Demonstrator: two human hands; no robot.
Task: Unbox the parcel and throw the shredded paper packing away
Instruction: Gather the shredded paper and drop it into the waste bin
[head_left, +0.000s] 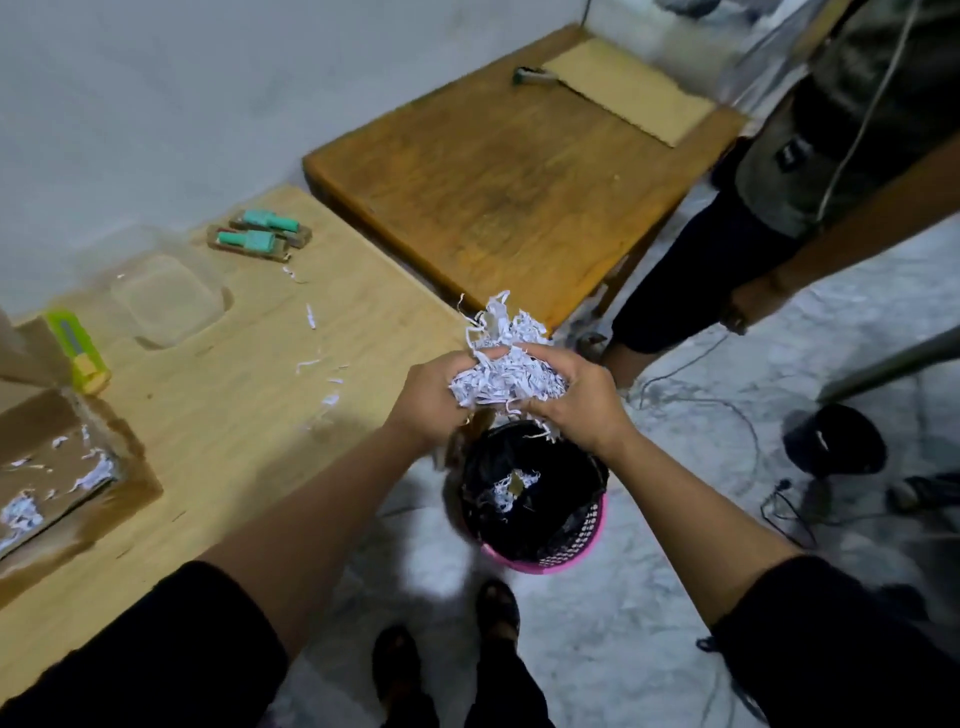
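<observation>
A wad of white shredded paper (506, 371) is held between both hands, just above a pink mesh waste bin (569, 548) lined with a black bag. My left hand (434, 397) grips the wad from the left, and my right hand (576, 402) grips it from the right. A few shreds lie inside the bin. The open cardboard parcel (57, 478) sits at the left edge on the light wooden table (234, 415), with loose shreds still in it. Stray shreds are scattered over the table.
A green utility knife (78, 351), a clear plastic tub (166, 301) and two green packaged items (260, 236) lie on the table. A darker wooden table (493, 182) with cardboard stands behind. Another person's legs (691, 270) stand at right; cables cross the floor.
</observation>
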